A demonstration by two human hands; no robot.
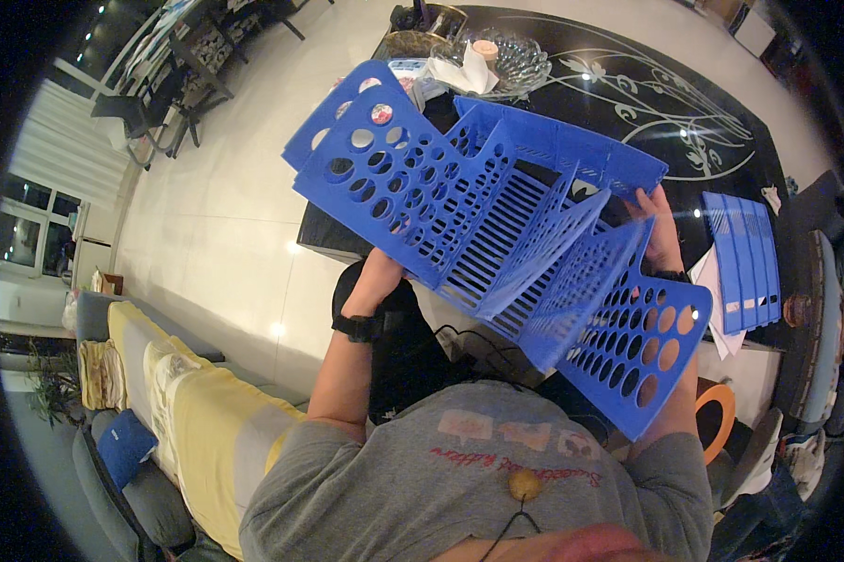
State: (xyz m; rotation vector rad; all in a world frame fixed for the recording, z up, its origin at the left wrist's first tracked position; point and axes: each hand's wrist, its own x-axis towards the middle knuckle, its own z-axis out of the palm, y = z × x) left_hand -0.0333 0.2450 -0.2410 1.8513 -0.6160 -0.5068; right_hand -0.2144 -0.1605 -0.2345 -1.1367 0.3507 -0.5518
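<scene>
A blue plastic desk file rack (pixel 506 239) hangs tilted in front of me, its perforated side panels spread out and several dividers standing inside. My left hand (pixel 381 279) is closed on its lower left edge, the fingers partly hidden beneath the panel. At the far right end, my right hand (pixel 660 229) grips the rim, with the thumb on the outer wall and the other fingers mostly out of sight. A separate flat blue slotted panel (pixel 745 258) lies to the right on the dark table (pixel 665 89), over some white paper (pixel 704 290).
A clear glass bowl (pixel 527 64) with tissue stands at the table's far side, beyond the rack. To the left is a sofa with a yellow-grey cover (pixel 192 403). An orange ring-shaped object (pixel 719 421) sits at right, below the table edge. Dark chairs (pixel 141 122) stand farther off.
</scene>
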